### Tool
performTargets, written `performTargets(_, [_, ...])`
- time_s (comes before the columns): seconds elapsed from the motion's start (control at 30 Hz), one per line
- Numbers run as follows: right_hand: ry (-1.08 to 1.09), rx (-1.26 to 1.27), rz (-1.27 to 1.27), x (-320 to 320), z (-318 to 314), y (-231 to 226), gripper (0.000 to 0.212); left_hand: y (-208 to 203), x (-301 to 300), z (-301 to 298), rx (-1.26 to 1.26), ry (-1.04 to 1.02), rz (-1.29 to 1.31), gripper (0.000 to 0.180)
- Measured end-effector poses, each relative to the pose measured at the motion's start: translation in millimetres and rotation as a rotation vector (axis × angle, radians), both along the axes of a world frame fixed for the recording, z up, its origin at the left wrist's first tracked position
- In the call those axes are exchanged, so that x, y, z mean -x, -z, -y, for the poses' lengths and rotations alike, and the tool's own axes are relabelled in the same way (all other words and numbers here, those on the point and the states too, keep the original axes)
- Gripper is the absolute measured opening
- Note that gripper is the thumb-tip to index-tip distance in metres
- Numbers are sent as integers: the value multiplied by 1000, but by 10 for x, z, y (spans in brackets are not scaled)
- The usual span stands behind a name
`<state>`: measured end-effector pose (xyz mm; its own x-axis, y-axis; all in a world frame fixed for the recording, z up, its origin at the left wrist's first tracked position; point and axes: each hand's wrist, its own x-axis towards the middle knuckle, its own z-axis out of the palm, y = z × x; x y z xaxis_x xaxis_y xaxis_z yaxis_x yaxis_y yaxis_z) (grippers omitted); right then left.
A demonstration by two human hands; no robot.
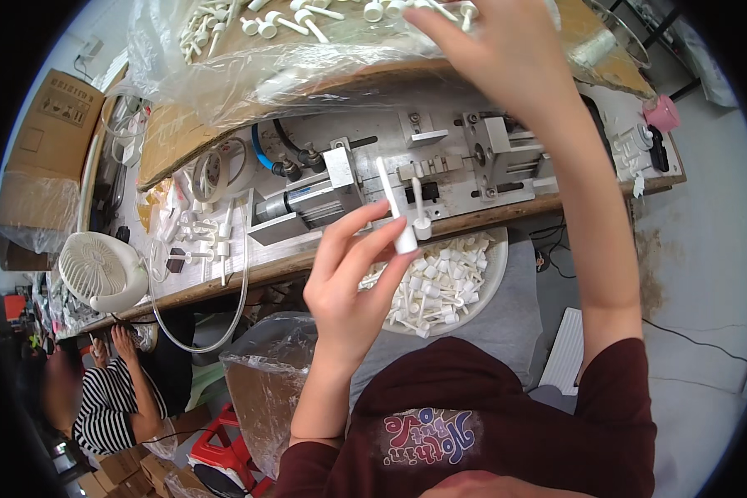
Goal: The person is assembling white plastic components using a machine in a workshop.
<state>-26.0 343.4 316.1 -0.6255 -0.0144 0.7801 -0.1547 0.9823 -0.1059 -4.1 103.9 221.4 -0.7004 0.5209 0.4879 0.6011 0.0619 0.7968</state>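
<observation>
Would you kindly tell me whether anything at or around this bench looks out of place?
The white parts sit heaped inside the basin. Only a brownish patch on the pale floor, at right, looks odd, perhaps a stain.

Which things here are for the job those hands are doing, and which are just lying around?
Probably for the job:
white piece in left hand
white pile by right hand
basin of pieces
metal rig

Probably just lying around:
fan
pink container
red stool
</observation>
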Motion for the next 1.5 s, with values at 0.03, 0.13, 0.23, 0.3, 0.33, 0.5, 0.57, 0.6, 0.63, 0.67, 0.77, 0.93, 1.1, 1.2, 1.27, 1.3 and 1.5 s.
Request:
performTargets(0.03, [24, -44, -7, 183, -128, -59, 40, 19, 5, -46, 52, 4, -47, 38])
performTargets(0.13, [228, 26, 187, 705, -256, 37, 51, 146, 40, -207, 178, -32, -281, 32])
performTargets(0.23, [270, 192, 499, 924, -286, 73, 52, 227, 36, -316, 302, -65, -434, 28])
performTargets(0.3, [227, 176, 484, 888, -249, 57, 46, 245, -4, -339, 373, -80, -466, 27])
performTargets(0.33, [201, 170, 478, 864, -211, 46, 43, 248, -3, -347, 365, -83, -489, 26])
performTargets(0.5, [197, 114, 407, 782, -158, 105, 28, 142, 66, -427, 431, -94, -553, 25])
performTargets(0.57, [165, 112, 379, 714, -148, 113, 25, 132, 71, -418, 446, -91, -540, 24])
performTargets(0.6, [135, 107, 331, 664, -176, 133, 24, 130, 56, -423, 456, -88, -520, 25])
performTargets(0.63, [103, 103, 284, 627, -206, 153, 23, 130, 47, -424, 466, -85, -499, 25])
performTargets(0.67, [86, 86, 238, 603, -235, 172, 22, 130, 46, -423, 471, -86, -485, 25])
performTargets(0.77, [41, 66, 130, 554, -283, 202, 21, 132, 64, -428, 469, -85, -470, 24])
performTargets(0.93, [-15, 97, 9, 496, -374, 271, 19, 168, 78, -411, 481, -96, -478, 22])
performTargets(1.1, [-56, 320, 2, 396, -426, 237, 25, 200, 96, -412, 451, -90, -451, 22])
performTargets(1.2, [13, 356, -79, 418, -558, 276, 29, 214, 116, -407, 415, -73, -462, 22])
performTargets(1.27, [-47, 542, -69, 401, -584, 240, 30, 191, 119, -373, 379, -47, -461, 22])
performTargets(1.3, [-74, 630, -65, 388, -593, 207, 30, 159, 110, -356, 379, 2, -408, 23])
performTargets(1.5, [-317, 1004, -76, 247, -462, 127, 34, -168, -7, -303, 194, 194, 1, 44])
